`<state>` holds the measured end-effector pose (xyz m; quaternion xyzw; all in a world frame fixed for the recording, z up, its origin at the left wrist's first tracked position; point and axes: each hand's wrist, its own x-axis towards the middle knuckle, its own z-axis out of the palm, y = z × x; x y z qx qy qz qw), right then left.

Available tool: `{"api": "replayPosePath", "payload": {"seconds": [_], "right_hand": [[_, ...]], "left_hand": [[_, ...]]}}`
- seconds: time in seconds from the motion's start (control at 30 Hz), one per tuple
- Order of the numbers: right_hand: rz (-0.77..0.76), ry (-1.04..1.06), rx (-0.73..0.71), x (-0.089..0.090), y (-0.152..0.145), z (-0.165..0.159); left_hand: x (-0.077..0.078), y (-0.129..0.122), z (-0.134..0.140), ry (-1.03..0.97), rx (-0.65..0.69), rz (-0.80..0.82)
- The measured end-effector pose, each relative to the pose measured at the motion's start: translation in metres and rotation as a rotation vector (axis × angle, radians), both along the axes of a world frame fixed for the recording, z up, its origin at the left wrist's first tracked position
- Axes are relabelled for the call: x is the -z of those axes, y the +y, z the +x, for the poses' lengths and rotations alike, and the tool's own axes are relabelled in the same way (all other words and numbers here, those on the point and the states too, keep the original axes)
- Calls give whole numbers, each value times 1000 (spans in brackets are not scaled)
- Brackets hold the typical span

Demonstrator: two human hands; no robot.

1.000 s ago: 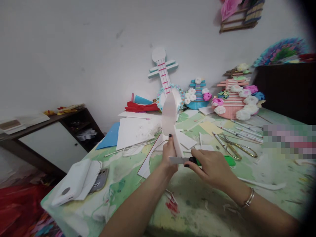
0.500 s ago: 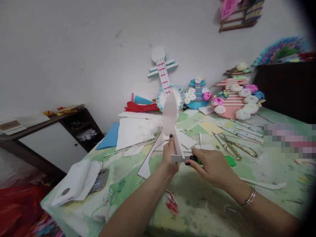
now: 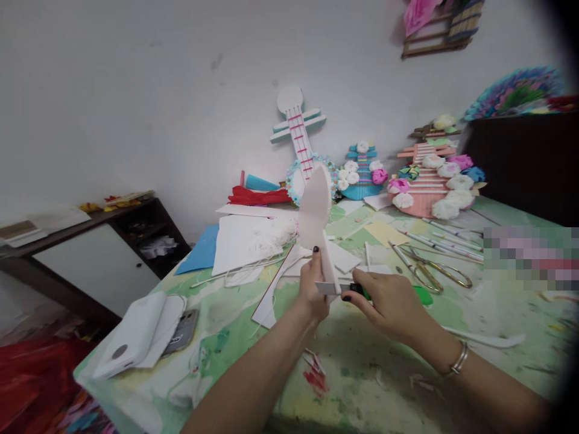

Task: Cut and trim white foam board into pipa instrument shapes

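Note:
My left hand (image 3: 313, 283) is closed around a white foam board cutout (image 3: 315, 208), a rounded piece that stands upright over the table. A narrow white strip runs along the cutout's near right edge, down to the blade. My right hand (image 3: 389, 301) grips a utility knife (image 3: 359, 290) with a green and black handle. Its flat metal blade lies across the lower end of the strip, touching it. Just beyond the hands, white board offcuts (image 3: 344, 258) lie on the table. The fingers behind the cutout are hidden.
Gold-handled scissors (image 3: 427, 268) and several pens (image 3: 446, 244) lie to the right. Paper instrument models, one a white lute (image 3: 299, 135), lean on the wall. White sheets (image 3: 239, 241) and string are at centre left; a phone (image 3: 183, 331) and white case (image 3: 136, 334) sit at the table's left edge.
The cutout has shifted slightly to the right and tilted a little. Both hands and the knife blade have moved a touch rightward with it; both grips stay the same.

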<state>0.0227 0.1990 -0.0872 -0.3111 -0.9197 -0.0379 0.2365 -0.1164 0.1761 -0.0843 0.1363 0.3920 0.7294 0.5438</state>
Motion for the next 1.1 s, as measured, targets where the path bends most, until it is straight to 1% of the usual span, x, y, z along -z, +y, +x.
{"api": "replayPosePath", "payload": {"seconds": [0.1,0.17,0.3,0.47,0.6,0.77,0.93,1.1], "right_hand": [[2,-1,8,0,2,1],[5,4,24,0,6,2],[10,16,25,-2,12,6],[6,22,34,-3,12,7],[-1,21,43,-4,11,7],[-3,23,81,-5,13,8],[-5,27,121,-7,19,11],[-7,31,145,-7,22,12]], "left_hand": [[1,1,2,77,-3,37],[2,1,4,99,-5,-2],[1,0,9,109,61,-96],[1,-3,10,164,32,-57],[1,-3,11,178,84,-57],[1,-6,15,190,71,-32],[2,-11,18,209,132,-53],[0,-12,19,214,122,-61]]}}
